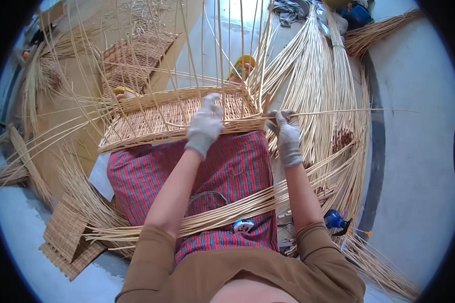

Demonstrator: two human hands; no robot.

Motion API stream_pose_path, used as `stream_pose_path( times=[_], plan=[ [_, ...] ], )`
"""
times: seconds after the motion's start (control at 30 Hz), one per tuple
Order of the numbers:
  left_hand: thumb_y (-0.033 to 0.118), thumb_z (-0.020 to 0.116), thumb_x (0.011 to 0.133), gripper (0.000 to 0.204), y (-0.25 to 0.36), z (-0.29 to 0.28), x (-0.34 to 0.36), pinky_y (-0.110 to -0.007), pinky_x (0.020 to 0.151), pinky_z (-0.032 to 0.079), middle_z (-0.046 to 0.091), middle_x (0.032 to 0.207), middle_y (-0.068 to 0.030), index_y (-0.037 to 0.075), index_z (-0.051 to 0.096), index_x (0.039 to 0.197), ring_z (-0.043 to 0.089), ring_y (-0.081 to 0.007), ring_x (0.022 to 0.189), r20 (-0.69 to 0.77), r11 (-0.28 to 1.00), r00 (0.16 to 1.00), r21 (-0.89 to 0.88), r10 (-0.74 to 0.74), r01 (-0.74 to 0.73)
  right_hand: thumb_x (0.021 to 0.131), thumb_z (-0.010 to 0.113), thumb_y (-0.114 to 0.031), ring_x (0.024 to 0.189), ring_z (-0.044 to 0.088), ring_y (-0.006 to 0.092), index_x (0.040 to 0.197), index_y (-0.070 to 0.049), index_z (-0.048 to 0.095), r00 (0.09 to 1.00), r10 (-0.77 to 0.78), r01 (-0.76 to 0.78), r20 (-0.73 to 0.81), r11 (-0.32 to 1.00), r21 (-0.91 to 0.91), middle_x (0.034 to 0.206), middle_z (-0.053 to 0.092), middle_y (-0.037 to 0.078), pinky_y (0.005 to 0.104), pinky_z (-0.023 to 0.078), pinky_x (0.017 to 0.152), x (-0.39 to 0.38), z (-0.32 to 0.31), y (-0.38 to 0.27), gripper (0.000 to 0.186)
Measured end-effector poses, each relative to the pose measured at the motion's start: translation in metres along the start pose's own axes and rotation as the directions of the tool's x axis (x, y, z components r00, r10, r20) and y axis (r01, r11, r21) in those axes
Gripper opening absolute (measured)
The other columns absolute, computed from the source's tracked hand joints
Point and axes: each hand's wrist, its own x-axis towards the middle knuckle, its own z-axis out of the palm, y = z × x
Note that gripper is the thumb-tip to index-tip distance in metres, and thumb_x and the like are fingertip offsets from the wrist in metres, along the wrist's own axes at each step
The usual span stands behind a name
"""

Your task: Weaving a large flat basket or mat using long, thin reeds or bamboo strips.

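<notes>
A shallow rectangular wicker basket (162, 118) rests across the far end of my lap, its tall bare stakes standing up from the woven sides. Over its near side is my left hand (206, 123) in a pale work glove, fingers reaching inward past the rim and partly apart, with nothing visibly gripped. At the basket's near right corner my right hand (285, 131), also gloved, is closed with thumb and fingers on a long thin wicker rod (338, 112). This rod runs out to the right. My fingers hide its end near the basket.
Bundles of pale rods (311, 65) fan out at the right, with a brown bundle (381, 38) behind. Loose rods (232, 212) lie over the striped cloth (146, 177) on my lap, beside a round tape measure (243, 225). A woven panel (136, 58) lies far left.
</notes>
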Motion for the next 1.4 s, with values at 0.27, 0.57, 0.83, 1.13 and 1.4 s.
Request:
stream_pose_path(
  times=[0.27, 0.57, 0.83, 1.13, 1.4],
  plan=[
    [0.037, 0.053, 0.102, 0.038, 0.017, 0.08, 0.005, -0.031, 0.044, 0.051, 0.068, 0.075, -0.0081, 0.002, 0.064, 0.097, 0.067, -0.0185, 0.05, 0.269, 0.826, 0.83, -0.162, -0.489, 0.54, 0.088, 0.057, 0.01, 0.145, 0.039, 0.024, 0.15, -0.004, 0.04, 0.668, -0.525, 0.731, 0.528, 0.595, -0.334, 0.15, 0.048, 0.015, 0.035, 0.037, 0.115, 0.114, 0.097, -0.001, 0.066],
    [0.025, 0.074, 0.089, 0.02, 0.009, 0.044, 0.004, -0.032, 0.048, 0.05, 0.066, 0.065, -0.0056, 0.006, 0.069, 0.086, 0.059, -0.013, 0.047, 0.099, 0.846, 0.844, -0.04, -0.527, 0.532, 0.093, 0.069, -0.013, 0.1, 0.069, 0.0137, 0.116, -0.002, 0.07, 0.986, -0.135, 0.155, 0.101, 0.487, -0.86, 0.106, 0.073, 0.013, 0.0295, 0.054, 0.087, -0.021, 0.004, -0.01, 0.025],
    [0.017, 0.068, 0.093, 0.059, 0.002, -0.015, -0.048, -0.034, 0.082, 0.056, 0.065, 0.116, -0.0176, 0.013, 0.044, 0.147, 0.069, -0.0186, 0.087, 0.226, 0.989, 0.963, 0.064, -0.144, 0.133, 0.094, 0.056, -0.023, 0.093, 0.069, 0.0365, 0.151, -0.035, 0.04, 0.913, 0.115, 0.405, 0.392, -0.122, -0.906, 0.113, 0.067, 0.015, 0.0492, 0.055, 0.081, 0.01, 0.049, 0.005, 0.061],
    [0.01, 0.061, 0.099, 0.034, 0.032, -0.153, -0.194, -0.027, 0.09, 0.051, 0.067, 0.108, -0.0048, 0.005, 0.058, 0.133, 0.062, -0.0104, 0.099, 0.336, 0.945, 0.888, 0.011, -0.313, 0.328, 0.089, 0.065, -0.038, 0.095, 0.069, 0.0307, 0.096, -0.014, 0.077, 0.348, 0.66, 0.678, 0.665, 0.313, -0.665, 0.097, 0.072, 0.011, 0.0429, 0.054, 0.085, -0.141, 0.046, 0.006, 0.028],
    [0.01, 0.069, 0.089, 0.006, 0.021, -0.237, -0.175, -0.035, 0.069, 0.053, 0.071, 0.083, -0.0116, 0.005, 0.07, 0.092, 0.069, -0.0252, 0.074, -0.201, 0.885, 0.978, 0.463, 0.059, 0.042, 0.086, 0.075, -0.01, 0.094, 0.064, 0.0199, 0.101, -0.009, 0.071, 0.644, -0.611, 0.673, 0.46, 0.166, -0.721, 0.104, 0.069, 0.007, 0.0344, 0.053, 0.083, -0.103, 0.024, -0.029, 0.015]
  ],
)
